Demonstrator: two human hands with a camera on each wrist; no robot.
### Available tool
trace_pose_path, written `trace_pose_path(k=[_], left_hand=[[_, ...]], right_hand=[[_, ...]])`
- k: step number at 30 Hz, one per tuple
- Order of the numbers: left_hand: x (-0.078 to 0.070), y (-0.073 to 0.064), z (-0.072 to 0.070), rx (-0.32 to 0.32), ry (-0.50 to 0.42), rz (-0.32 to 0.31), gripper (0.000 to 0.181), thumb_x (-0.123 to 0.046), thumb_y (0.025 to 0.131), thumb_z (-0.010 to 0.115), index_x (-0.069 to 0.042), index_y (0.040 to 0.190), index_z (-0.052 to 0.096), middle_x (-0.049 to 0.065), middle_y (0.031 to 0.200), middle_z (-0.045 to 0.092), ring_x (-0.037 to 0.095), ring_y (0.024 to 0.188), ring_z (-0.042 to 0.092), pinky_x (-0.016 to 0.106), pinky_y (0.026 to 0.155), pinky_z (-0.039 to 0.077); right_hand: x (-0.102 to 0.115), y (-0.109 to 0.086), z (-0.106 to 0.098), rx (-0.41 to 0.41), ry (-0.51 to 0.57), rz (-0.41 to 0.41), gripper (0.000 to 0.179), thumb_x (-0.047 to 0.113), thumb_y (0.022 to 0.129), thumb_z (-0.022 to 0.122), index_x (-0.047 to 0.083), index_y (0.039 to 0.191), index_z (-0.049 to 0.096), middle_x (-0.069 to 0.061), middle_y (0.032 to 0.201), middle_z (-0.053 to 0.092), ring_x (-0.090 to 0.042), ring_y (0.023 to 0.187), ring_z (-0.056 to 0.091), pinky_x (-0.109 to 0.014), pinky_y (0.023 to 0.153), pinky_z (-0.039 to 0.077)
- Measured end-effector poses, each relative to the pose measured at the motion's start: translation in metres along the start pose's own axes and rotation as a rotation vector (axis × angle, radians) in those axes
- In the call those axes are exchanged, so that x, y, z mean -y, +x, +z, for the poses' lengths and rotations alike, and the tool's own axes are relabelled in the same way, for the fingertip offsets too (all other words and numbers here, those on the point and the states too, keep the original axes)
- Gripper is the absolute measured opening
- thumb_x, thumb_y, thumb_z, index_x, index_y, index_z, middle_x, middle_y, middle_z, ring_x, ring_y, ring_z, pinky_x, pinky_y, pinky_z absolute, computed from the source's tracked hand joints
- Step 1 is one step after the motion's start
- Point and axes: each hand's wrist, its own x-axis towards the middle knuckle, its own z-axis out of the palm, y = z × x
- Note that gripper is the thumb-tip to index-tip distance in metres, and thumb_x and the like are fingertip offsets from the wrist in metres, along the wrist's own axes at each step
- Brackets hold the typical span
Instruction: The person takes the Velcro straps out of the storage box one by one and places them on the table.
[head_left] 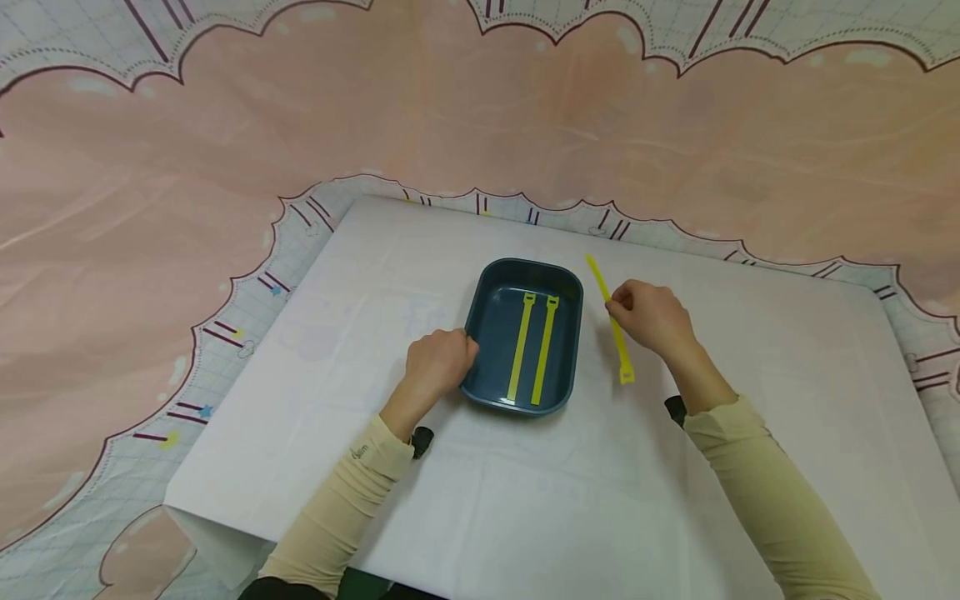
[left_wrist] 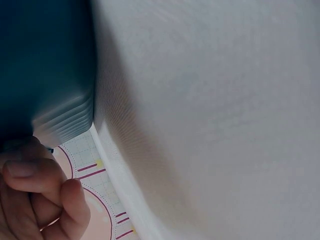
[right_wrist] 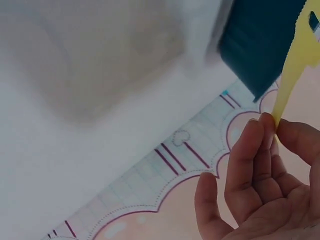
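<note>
My left hand grips the left rim of a dark blue rectangular tray. In the left wrist view, its curled fingers are at the tray's edge. Two yellow cable straps, a left one and a right one, lie side by side in the tray, slotted heads at the far end. Off the tray's right side, my right hand pinches a third yellow strap near its middle, with the slotted head toward me. The right wrist view shows thumb and fingertips meeting on this strap.
A white cloth-covered table lies under the tray, its left edge slanting toward me. Around it spreads a patterned peach-and-white cloth. A dark band with a small device sits at the left wrist, another at the right.
</note>
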Motion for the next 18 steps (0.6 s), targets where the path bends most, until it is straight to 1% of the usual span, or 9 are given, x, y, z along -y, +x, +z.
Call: trace_pose_path(k=[4,8,13,18], left_hand=[[-0.001,-0.001,-0.001,0.001,-0.002,-0.002,0.036,-0.022,0.097,0.044,-0.009,0.066,0.055,0.006,0.058,0.051,0.022,0.049,0.050,0.034,0.045,0.039],[-0.001,-0.001,-0.001,0.006,0.000,-0.002,0.035,-0.022,0.097,0.044,-0.009,0.066,0.056,0.006,0.058,0.052,0.021,0.049,0.050,0.034,0.045,0.039],[0.000,0.000,-0.001,0.017,-0.007,-0.007,0.036,-0.023,0.097,0.043,-0.009,0.067,0.056,0.006,0.059,0.052,0.022,0.050,0.051,0.034,0.046,0.039],[0.000,0.000,-0.002,0.024,-0.011,-0.011,0.036,-0.023,0.098,0.043,-0.009,0.068,0.056,0.006,0.059,0.052,0.022,0.051,0.051,0.034,0.047,0.040]], right_hand=[[-0.005,-0.002,0.004,0.012,0.019,0.026,0.031,0.025,0.096,0.057,-0.001,0.110,0.064,-0.017,0.103,0.068,-0.031,0.087,0.060,-0.045,0.071,0.048],[-0.010,-0.003,0.009,0.022,0.033,0.043,0.031,0.025,0.096,0.058,-0.003,0.109,0.064,-0.018,0.100,0.066,-0.030,0.083,0.058,-0.041,0.069,0.047],[-0.018,-0.005,0.019,0.055,0.073,0.096,0.030,0.025,0.096,0.060,-0.003,0.107,0.063,-0.016,0.094,0.063,-0.026,0.077,0.056,-0.035,0.066,0.043],[-0.023,-0.006,0.028,0.079,0.095,0.136,0.030,0.025,0.096,0.059,-0.002,0.106,0.063,-0.013,0.090,0.062,-0.024,0.075,0.055,-0.031,0.062,0.041]])
